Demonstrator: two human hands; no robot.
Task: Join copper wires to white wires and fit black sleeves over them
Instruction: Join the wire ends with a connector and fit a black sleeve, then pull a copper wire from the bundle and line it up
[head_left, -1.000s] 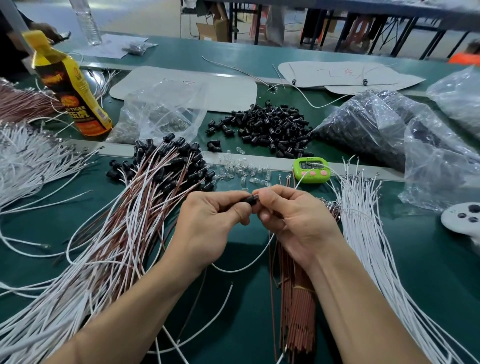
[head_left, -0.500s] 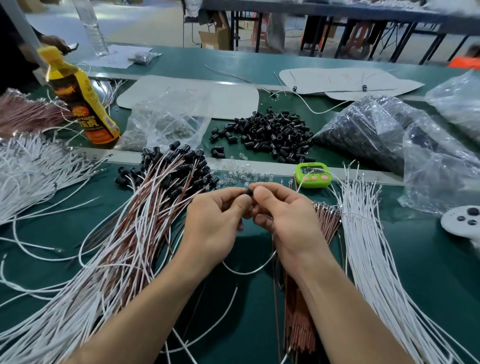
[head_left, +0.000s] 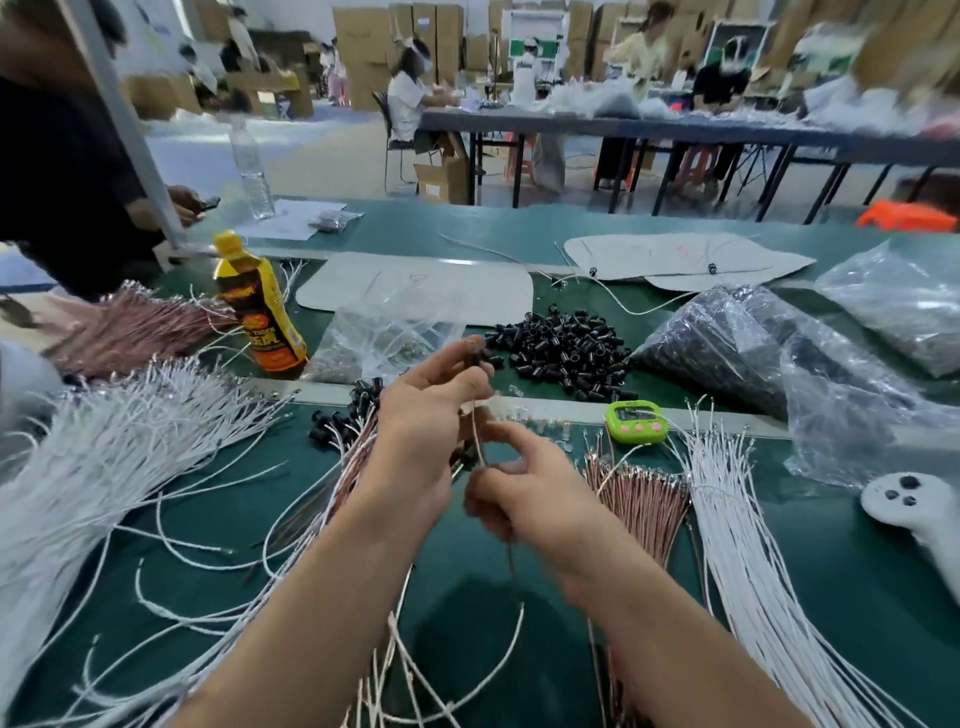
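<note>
Holding a thin wire (head_left: 477, 441) upright above the bench (head_left: 831, 597), I have my left hand (head_left: 428, 415) raised, its fingertips pinching a black sleeve (head_left: 474, 358) at the wire's top end. My right hand (head_left: 530, 499) sits lower, just beside the left, with its fingers curled round the same wire. The wire's tail drops out below my palm toward the green surface. Blur keeps me from telling whether the sleeve sits fully over the joint.

Beyond my hands lies a heap of loose sleeves (head_left: 566, 353). A bundle of copper wires (head_left: 644, 499) lies just to the right of my right hand, and a long sheaf of white wires (head_left: 737, 561) runs alongside it farther right. Under my left forearm spreads a pile of sleeved wire pairs (head_left: 343, 457), their black caps pointing away from me. A green timer (head_left: 635, 422) stands near the copper ends, and a yellow bottle (head_left: 260, 306) stands upright at the far left. Clear plastic bags (head_left: 753, 353) sit at the right.
</note>
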